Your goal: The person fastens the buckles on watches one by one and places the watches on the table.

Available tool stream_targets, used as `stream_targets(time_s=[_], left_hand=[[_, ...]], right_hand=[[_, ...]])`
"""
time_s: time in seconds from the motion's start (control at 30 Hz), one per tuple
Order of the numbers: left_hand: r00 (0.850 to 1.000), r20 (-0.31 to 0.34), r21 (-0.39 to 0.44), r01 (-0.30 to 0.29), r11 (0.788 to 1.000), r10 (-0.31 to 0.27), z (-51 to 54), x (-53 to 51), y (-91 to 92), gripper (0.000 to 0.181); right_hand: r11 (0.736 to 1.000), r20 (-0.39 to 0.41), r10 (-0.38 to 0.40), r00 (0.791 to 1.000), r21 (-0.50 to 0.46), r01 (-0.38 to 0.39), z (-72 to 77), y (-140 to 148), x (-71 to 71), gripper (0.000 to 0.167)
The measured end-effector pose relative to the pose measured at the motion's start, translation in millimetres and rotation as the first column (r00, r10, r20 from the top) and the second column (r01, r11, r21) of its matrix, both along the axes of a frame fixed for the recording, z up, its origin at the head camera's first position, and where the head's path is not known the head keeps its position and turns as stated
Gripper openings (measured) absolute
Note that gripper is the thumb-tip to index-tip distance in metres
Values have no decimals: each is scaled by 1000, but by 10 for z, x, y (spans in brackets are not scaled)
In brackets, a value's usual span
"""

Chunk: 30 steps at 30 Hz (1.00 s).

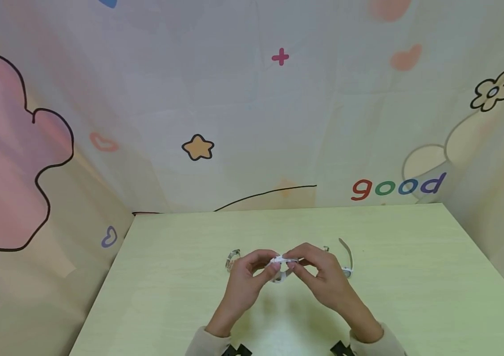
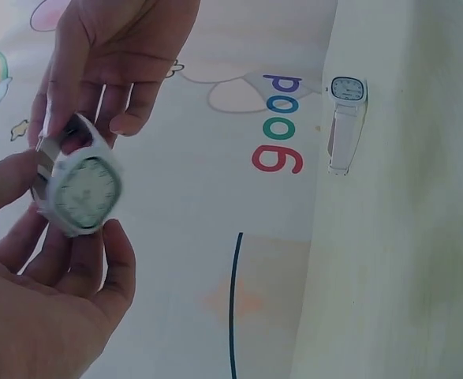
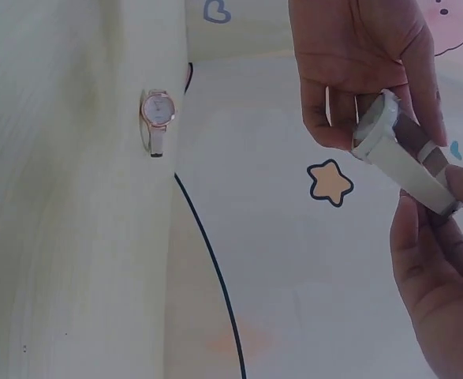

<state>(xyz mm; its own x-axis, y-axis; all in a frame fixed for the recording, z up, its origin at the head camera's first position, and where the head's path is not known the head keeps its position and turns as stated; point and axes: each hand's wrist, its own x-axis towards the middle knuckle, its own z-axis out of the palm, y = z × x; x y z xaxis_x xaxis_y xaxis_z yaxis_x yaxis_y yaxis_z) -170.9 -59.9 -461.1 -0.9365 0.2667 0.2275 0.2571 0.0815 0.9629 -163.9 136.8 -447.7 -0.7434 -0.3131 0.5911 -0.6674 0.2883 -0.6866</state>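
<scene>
A white wristwatch (image 1: 279, 277) is held above the table between both hands. The left hand (image 1: 244, 282) pinches it from the left, and the right hand (image 1: 323, 277) pinches its strap from the right. In the left wrist view the watch's squarish dial (image 2: 87, 192) faces that camera, with the left hand (image 2: 50, 308) below and the right hand (image 2: 121, 55) above. From the right wrist the white strap (image 3: 408, 170) shows side-on, its end between the right hand's (image 3: 452, 300) thumb and fingers, while the left hand (image 3: 357, 47) holds the case end.
On the table (image 1: 167, 306), a rose-gold-rimmed watch (image 3: 159, 109) stands left of the hands and another white watch (image 2: 348, 118) lies to their right. A small item (image 1: 326, 248) shows behind the right hand. A printed curtain (image 1: 234, 99) hangs behind the table.
</scene>
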Motion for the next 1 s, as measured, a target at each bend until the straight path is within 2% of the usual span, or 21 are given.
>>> stream_targets(time_s=[0.13, 0.27, 0.37, 0.43, 0.6, 0.83, 1.0], left_hand=[[1000, -2, 7, 18, 1000, -18, -11, 1, 3, 17], [999, 42, 78, 20, 997, -24, -3, 17, 7, 20], [997, 69, 135, 38, 990, -47, 3, 20, 5, 23], [996, 69, 146, 51, 988, -62, 5, 18, 5, 25], [996, 53, 97, 64, 993, -69, 11, 7, 15, 28], [997, 42, 138, 52, 989, -58, 39, 1, 17, 22], [999, 26, 125, 34, 992, -38, 44, 8, 18, 21]], right_hand=[[1000, -14, -12, 1000, 11, 13, -36, -30, -11, 27], [997, 35, -82, 996, 2, 82, -52, -36, 0, 31], [995, 70, -102, 992, -7, 102, -39, -29, 7, 28], [994, 77, -105, 991, -17, 107, -29, -28, 10, 24], [995, 58, -94, 994, -29, 96, -11, -29, -4, 21], [999, 37, -36, 999, -24, 37, 27, 1, -32, 21], [1000, 20, -22, 1000, -10, 22, 19, 19, -47, 23]])
